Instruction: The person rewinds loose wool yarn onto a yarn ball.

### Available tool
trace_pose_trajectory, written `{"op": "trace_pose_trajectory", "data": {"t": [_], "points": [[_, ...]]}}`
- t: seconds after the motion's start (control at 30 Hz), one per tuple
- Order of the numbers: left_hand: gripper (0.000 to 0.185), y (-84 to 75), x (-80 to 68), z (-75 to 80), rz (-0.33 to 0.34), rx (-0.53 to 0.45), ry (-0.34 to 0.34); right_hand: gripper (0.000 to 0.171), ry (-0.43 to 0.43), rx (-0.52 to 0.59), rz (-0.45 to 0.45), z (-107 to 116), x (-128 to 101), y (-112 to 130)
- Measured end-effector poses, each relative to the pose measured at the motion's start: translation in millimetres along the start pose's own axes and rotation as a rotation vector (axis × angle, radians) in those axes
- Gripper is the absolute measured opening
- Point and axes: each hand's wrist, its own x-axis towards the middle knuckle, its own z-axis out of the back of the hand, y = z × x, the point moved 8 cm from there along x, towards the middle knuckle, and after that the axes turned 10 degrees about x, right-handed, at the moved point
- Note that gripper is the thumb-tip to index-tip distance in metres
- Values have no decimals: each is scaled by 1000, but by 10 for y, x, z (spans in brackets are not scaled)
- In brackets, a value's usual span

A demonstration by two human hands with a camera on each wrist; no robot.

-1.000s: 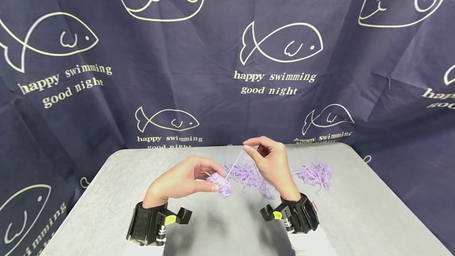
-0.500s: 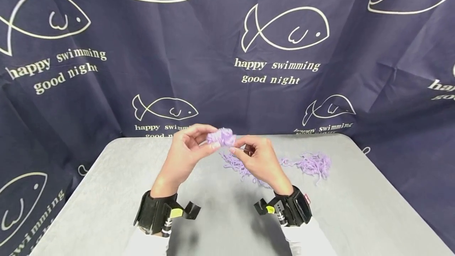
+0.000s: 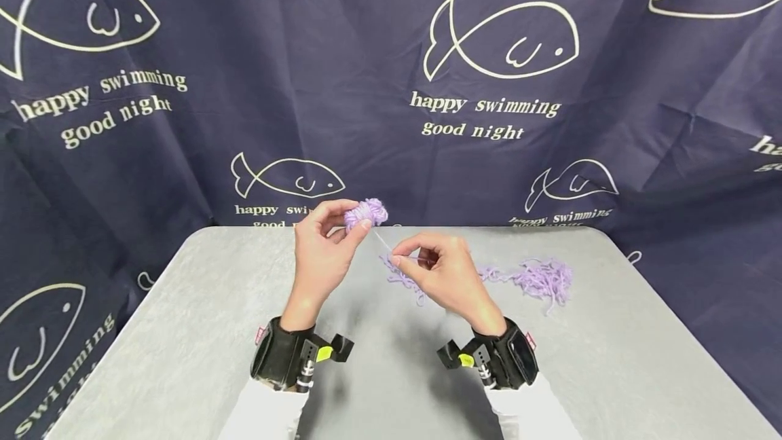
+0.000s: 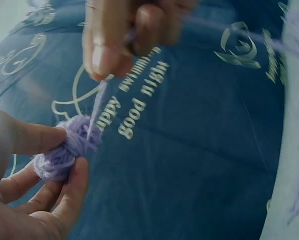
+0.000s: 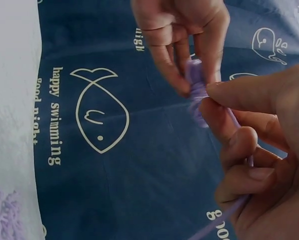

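A small ball of lilac yarn (image 3: 365,213) is held up above the far edge of the grey table (image 3: 183,331). My left hand (image 3: 324,243) pinches the ball between thumb and fingers; the left wrist view shows the yarn ball (image 4: 64,150) in that grip. From it a single strand (image 3: 383,243) runs down to my right hand (image 3: 436,270), which pinches the strand between thumb and forefinger. In the right wrist view the yarn ball (image 5: 195,90) sits just beyond my right fingertips.
Loose lilac yarn lies on the table in two heaps: one heap (image 3: 403,277) under my right hand, another heap (image 3: 540,278) further right. A dark blue cloth (image 3: 489,87) printed with fish hangs behind the table. Black wrist straps (image 3: 287,358) sit on both arms.
My left hand has lifted the yarn ball from just above the table to higher and further back. My right hand has dropped and drawn a short strand out from the ball.
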Motion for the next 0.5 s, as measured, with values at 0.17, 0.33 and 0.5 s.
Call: {"op": "trace_pose_trajectory", "data": {"t": [0.17,0.33,0.5], "points": [[26,111,-24,-79,-58,195,46,9,-24,54,-38,27,8,-78],[24,221,-16,-190,-82,334,117,8,-48,87,-52,57,39,-154],[24,305,-73,-343,-58,388,354,7,-90,170,-91,92,40,-302]]}}
